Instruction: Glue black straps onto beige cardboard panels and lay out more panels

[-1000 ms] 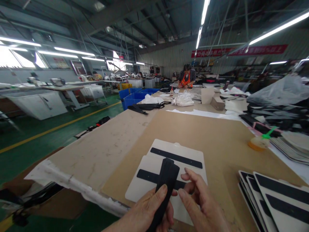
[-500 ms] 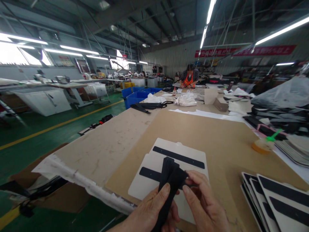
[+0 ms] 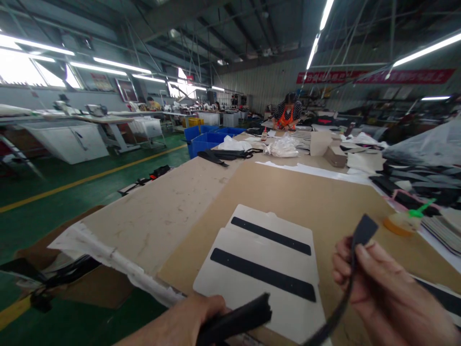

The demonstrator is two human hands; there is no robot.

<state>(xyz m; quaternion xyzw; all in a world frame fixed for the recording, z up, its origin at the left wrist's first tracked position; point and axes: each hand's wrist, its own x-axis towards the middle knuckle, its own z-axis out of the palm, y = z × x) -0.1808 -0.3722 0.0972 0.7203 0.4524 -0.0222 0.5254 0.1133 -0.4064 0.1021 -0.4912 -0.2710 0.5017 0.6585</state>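
Your right hand [image 3: 382,278] pinches a black strip [image 3: 365,230], right of the pale boards [image 3: 264,251], its length slanting down-left toward them; your left hand [image 3: 192,315], near their lower-left corner, grips a black bundle [image 3: 239,319]

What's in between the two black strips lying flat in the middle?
Just bare pale boards between the far strip and the near strip, seen in the head view.
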